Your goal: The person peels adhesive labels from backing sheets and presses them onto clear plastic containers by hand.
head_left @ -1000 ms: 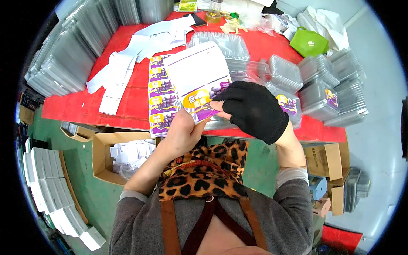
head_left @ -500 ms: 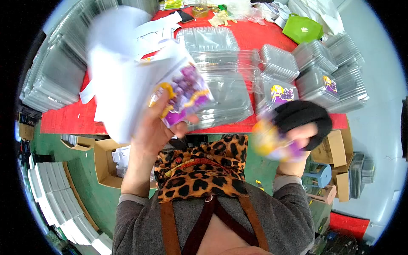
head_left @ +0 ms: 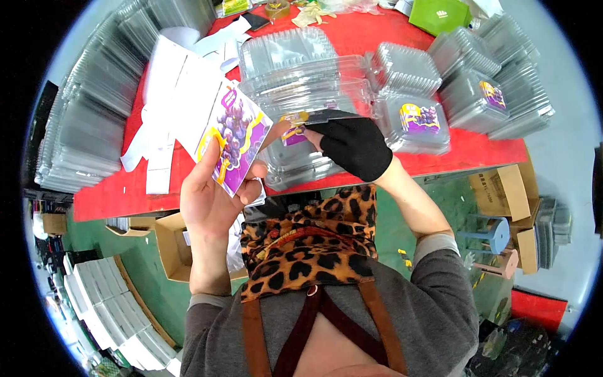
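Observation:
My left hand grips a strip of grape stickers, its printed purple-and-yellow face turned up and white backing paper trailing to the upper left. A black fingerless glove covers my right hand, which reaches over the stack of clear plastic boxes in front of me. Between its thumb and fingers is the edge of another grape sticker, held at the top box. Whether that sticker touches the plastic is hard to tell. The box's clear lid stands open behind it.
At right, stacked clear boxes include some with grape stickers. Tall stacks of clear boxes line the left side. A green bag lies at the back of the red table. Cardboard boxes stand below.
My right hand has swung left from beyond the table's front edge to the box, carrying a sticker. My left hand has shifted slightly left, and the backing paper has dropped lower.

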{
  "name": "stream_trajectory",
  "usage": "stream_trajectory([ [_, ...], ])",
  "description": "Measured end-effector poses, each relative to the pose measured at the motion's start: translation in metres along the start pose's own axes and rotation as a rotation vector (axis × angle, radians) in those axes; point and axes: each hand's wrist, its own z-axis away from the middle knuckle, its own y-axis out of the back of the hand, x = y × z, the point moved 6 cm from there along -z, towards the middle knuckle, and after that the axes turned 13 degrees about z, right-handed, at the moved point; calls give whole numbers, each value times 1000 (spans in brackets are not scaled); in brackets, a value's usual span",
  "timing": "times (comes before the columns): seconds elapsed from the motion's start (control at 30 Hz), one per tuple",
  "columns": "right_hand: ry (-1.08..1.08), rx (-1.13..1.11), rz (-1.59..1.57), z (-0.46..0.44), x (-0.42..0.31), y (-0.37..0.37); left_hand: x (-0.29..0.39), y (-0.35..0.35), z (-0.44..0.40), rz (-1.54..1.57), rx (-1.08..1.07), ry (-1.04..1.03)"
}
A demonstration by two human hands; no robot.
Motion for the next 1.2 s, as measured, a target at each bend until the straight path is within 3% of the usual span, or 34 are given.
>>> stream_trajectory([
  [0.07,-5,-24,-51,0,0,-7,1,2,0,-3,4,-6],
  [0.17,-59,-283,-138,2,4,-24,0,2,0,-13,-7,-2],
  [0.27,-164,-375,-245,-7,2,-19,0,6,2,-32,40,-3],
  [0.37,-52,-164,-246,-12,-18,-16,-1,4,1,-41,-5,-10],
  [0.47,-122,-119,-308,-2,-18,-20,-1,5,2,-57,30,-8],
  [0.6,-597,-596,-80,23,17,-2,-2,6,4,-90,45,0],
  [0.7,-405,-297,23,26,16,29,-3,5,2,-93,26,0],
  [0.8,-152,-170,-4,28,4,32,-5,7,2,-82,11,10],
  [0.93,-206,-298,43,31,5,28,-6,10,4,-69,36,8],
  [1.2,-131,-220,77,28,8,31,-8,10,4,-66,10,19],
])
